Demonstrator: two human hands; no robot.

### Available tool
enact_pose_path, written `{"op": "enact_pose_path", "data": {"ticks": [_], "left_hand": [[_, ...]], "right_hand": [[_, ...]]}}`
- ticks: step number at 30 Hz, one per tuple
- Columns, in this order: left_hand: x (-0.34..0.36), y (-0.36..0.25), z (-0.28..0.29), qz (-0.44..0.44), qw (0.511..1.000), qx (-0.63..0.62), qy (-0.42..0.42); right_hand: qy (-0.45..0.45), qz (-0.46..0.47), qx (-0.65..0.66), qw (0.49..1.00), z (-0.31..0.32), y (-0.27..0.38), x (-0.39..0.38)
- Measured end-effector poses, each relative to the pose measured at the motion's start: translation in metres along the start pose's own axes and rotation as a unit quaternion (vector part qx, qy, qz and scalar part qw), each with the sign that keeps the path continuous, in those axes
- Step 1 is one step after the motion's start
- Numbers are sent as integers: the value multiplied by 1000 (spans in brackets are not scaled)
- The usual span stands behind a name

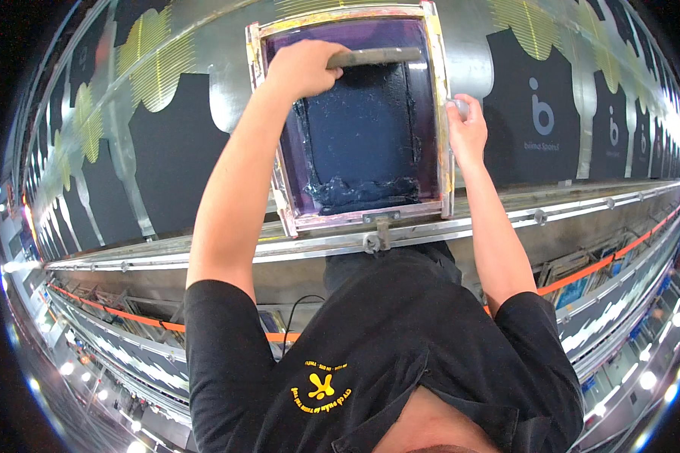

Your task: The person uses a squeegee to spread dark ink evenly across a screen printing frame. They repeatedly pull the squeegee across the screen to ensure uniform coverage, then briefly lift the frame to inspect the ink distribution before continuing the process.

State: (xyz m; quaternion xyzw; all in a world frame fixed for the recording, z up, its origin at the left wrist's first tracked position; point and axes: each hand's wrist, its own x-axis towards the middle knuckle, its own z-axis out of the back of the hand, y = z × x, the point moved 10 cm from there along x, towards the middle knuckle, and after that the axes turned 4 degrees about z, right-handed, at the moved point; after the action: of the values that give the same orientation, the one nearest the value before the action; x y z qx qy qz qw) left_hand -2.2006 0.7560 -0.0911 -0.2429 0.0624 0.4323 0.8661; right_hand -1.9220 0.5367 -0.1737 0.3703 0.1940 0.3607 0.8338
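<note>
One screen frame [325, 222] lies at twelve o'clock: left hand [304, 69], grip clamped on a squeegee [379, 57] at the twelve-o'clock edge of dark ink [361, 132]; right hand [468, 130], grip wrapped around a grey knob [459, 109] at three, apparently steadying the frame.

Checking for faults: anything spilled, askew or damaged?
Nothing clearly wrong. Dark ink is piled in a ragged ridge near the bottom of the screen frame, uneven beside the smoother middle. The frame's rim is stained, but no spill shows outside it. Fisheye bending makes any tilt uncertain.
</note>
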Motion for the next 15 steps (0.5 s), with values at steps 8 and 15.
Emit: {"op": "enact_pose_path", "data": {"ticks": [8,15], "left_hand": [[26,25,-10,22,999,35,-2],[15,14,-8,38,998,39,-26]], "right_hand": [[-105,396,-99,907,1,165,29],[170,469,-189,846,-105,211,38]]}}
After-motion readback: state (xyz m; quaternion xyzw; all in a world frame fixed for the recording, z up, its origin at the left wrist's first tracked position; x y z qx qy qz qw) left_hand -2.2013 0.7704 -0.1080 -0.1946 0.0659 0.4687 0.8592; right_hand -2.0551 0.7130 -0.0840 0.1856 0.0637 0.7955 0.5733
